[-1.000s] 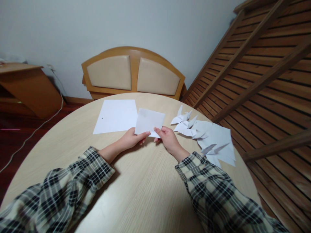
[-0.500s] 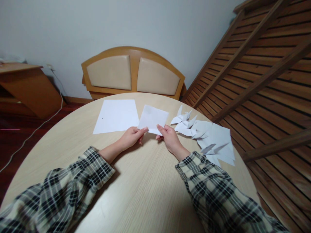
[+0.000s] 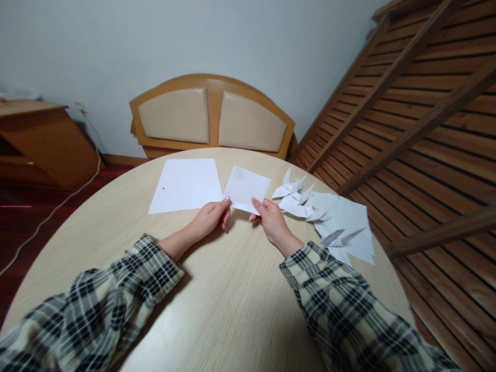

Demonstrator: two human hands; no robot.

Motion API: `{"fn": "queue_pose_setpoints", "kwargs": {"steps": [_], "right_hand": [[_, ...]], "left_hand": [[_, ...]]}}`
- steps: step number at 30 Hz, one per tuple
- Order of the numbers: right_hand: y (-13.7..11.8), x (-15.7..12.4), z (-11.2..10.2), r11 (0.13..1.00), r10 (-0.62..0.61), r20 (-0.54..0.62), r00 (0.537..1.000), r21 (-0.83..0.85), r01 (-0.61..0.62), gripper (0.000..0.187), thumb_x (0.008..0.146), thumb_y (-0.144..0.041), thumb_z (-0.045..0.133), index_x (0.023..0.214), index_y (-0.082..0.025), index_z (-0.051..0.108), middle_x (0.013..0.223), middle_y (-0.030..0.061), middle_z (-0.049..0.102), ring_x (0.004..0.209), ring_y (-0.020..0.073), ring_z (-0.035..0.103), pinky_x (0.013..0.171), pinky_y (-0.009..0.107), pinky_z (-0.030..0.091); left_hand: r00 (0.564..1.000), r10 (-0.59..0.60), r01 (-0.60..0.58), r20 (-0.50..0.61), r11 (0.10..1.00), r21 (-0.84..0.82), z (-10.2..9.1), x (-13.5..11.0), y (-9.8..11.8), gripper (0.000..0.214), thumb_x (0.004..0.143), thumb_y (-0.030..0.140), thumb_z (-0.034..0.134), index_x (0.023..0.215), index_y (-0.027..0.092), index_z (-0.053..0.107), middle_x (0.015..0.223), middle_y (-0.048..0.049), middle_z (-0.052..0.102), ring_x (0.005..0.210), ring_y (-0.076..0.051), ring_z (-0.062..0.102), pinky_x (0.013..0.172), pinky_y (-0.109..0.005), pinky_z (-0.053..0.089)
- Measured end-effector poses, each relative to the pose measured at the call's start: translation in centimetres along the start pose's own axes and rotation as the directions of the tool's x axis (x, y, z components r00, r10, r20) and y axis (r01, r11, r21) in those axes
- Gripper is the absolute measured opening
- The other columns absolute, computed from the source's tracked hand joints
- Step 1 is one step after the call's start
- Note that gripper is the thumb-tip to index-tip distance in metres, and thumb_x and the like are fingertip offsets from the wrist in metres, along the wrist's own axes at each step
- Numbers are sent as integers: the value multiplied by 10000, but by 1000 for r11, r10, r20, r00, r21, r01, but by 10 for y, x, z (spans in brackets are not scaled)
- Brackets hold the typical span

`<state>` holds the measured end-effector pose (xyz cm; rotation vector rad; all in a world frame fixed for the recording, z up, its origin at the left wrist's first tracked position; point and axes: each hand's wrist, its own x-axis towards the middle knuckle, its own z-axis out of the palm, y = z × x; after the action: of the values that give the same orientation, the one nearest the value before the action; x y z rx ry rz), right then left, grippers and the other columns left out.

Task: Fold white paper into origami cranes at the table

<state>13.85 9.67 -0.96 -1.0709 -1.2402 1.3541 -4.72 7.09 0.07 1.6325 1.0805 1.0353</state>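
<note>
A small white square of paper [image 3: 248, 187] is held up over the round table between my two hands, tilted a little. My left hand [image 3: 211, 217] pinches its near left corner, thumb on top and fingers curled beneath. At the near right edge my right hand [image 3: 271, 219] grips the same paper, its thumb lying on the upper face. The fingers under the paper are partly hidden. To the left, a larger white sheet [image 3: 188, 186] with a small dark mark lies flat. Several folded paper cranes [image 3: 294, 199] stand to the right of my right hand.
Loose white sheets [image 3: 354, 222] lie at the table's right edge, partly under the cranes. The round wooden table [image 3: 217, 294] reaches a padded headboard [image 3: 174, 116] by the wall. Wooden slats [image 3: 426, 119] lean at the right; a desk [image 3: 34, 139] and a white cable [image 3: 62, 204] are at left.
My left thumb has slid slightly up and left, toward the paper's corner. The square paper has shifted slightly to the right, and my right hand has barely moved.
</note>
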Motion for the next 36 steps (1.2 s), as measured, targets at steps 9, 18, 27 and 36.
{"fn": "queue_pose_setpoints", "kwargs": {"steps": [9,18,27,36], "right_hand": [[0,-1,1,1000,-8,9,1000,-7,8,467,691,-600,711,790,-156,605,497,-19,598,430,95,539,395,193,399],[0,-2,0,1000,-3,27,1000,-13,3,458,715,-605,694,789,-163,596,492,-18,596,421,92,530,392,189,397],[-5,-8,2,999,-1,190,982,-43,10,474,713,-625,698,765,-164,600,521,-6,610,433,100,550,397,198,446],[-2,-6,3,997,-1,235,972,-71,18,457,728,-597,694,772,-147,629,605,22,650,489,108,591,446,217,504]], "left_hand": [[997,-65,66,-33,997,34,1,-2,4,575,963,454,309,507,192,543,464,-7,546,485,-127,509,577,-253,417],[996,-79,80,-42,996,35,0,0,3,552,926,528,348,503,199,479,456,3,496,467,-125,488,530,-258,397],[998,-15,6,61,989,147,4,-5,-3,447,882,518,499,620,160,557,550,-4,546,534,-126,493,570,-257,401],[993,-2,-17,120,988,152,3,-8,-3,426,904,495,477,637,168,526,520,26,491,484,-102,446,513,-227,380]]}}
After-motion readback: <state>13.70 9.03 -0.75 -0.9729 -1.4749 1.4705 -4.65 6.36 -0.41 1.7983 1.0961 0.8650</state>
